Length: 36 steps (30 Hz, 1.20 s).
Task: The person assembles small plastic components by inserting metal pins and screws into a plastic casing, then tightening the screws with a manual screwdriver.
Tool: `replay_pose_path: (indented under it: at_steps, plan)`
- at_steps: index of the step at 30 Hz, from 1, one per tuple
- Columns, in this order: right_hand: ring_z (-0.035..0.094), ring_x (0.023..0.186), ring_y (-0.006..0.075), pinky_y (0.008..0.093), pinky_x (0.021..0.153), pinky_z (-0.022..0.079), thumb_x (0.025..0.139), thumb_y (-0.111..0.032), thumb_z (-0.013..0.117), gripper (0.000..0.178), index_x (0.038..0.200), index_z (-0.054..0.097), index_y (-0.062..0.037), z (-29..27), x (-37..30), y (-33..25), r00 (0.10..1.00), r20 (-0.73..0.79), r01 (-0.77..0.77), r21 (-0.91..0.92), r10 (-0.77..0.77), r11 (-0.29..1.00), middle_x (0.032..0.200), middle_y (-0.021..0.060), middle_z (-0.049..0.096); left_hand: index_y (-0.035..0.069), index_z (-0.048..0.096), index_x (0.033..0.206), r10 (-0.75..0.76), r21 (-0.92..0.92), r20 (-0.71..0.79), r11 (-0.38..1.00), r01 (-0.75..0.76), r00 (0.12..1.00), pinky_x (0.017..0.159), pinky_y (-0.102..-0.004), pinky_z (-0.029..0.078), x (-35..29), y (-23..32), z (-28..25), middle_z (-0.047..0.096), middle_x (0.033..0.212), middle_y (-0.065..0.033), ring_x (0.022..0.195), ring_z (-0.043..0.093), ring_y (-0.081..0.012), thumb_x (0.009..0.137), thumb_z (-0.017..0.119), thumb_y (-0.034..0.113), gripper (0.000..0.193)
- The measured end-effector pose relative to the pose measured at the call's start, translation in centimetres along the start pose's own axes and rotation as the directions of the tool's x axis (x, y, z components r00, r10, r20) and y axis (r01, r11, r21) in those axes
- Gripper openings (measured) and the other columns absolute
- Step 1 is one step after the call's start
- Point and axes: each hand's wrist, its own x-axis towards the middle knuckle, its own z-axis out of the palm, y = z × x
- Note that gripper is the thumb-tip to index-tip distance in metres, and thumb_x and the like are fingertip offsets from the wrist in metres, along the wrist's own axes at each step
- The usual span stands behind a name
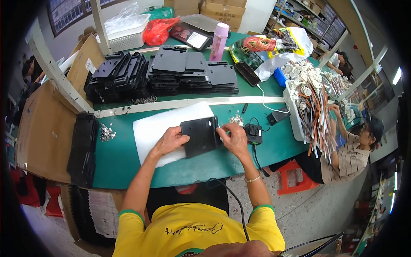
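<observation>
A flat black plastic panel (200, 139) with a small slot near its upper right corner lies tilted over a white foam sheet (143, 132). My left hand (170, 140) grips the panel's left side, thumb on top and fingers at the edge. At the panel's right edge my right hand (233, 138) has thumb and fingertips pinched together; what they hold, if anything, is too small to make out. Just beyond that hand lies a heap of small metal pieces (236, 118), with a dark pen-like tool (244, 108) close by.
Stacked black panels (173, 64) line the back of the green table (124, 167). More stand at left (81, 147), near another small-parts heap (108, 132). At right are a black boxy device (253, 133), a cable and a white bin (293, 115) heaped with strips. A co-worker (349, 150) sits beyond.
</observation>
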Motion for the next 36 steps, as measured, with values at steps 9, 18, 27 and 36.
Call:
replay_pose_path:
  at_steps: [9,18,27,36]
  plan:
    - [0.051,0.063,0.0045,0.0227,0.058,0.042,0.087,-0.016,0.064,0.016,0.084,0.068,-0.0004,-2.5,-0.5,-0.9,0.765,0.643,-0.272,0.372,-0.035,0.887,0.069,-0.0001,0.062,0.000,0.068,0.096,-0.013,0.042,0.279,0.999,0.001,0.960,0.067,-0.0214,0.041,2.1,-0.2,-1.3,0.058,0.079,0.0049,0.073,0.049,-0.0036,0.092,0.060,0.022,0.024]
    - [0.032,0.047,0.0014,0.0208,0.041,0.023,0.089,-0.026,0.062,0.020,0.077,0.066,-0.0101,-3.3,11.4,5.8,0.902,-0.191,-0.216,0.578,0.388,0.787,0.058,-0.0096,0.044,-0.002,0.062,0.110,0.206,0.154,-0.209,0.972,-0.175,0.956,0.063,-0.0250,0.053,4.4,-6.5,-1.1,0.069,0.085,-0.0091,0.071,0.064,-0.0128,0.092,0.058,0.018,0.027]
    - [0.037,0.044,0.0053,0.0252,0.038,0.027,0.082,-0.024,0.065,0.018,0.080,0.071,-0.0068,1.1,23.5,10.0,0.915,-0.156,-0.302,0.348,0.373,0.888,0.057,-0.0070,0.049,-0.004,0.063,0.105,0.273,0.227,-0.242,0.949,-0.219,0.931,0.062,-0.0248,0.053,3.9,-6.0,-0.5,0.067,0.078,-0.0086,0.067,0.064,-0.0127,0.087,0.061,0.009,0.023]
    - [0.066,0.068,0.0309,0.0401,0.072,0.050,0.080,-0.029,0.057,0.031,0.083,0.072,-0.0023,3.1,24.8,10.0,0.953,-0.261,-0.159,0.014,0.157,0.987,0.069,0.0183,0.066,-0.002,0.064,0.105,0.239,0.264,-0.272,0.950,-0.167,0.932,0.068,-0.0282,0.054,4.1,-6.3,-0.2,0.070,0.085,-0.0130,0.074,0.067,-0.0186,0.086,0.062,0.012,0.023]
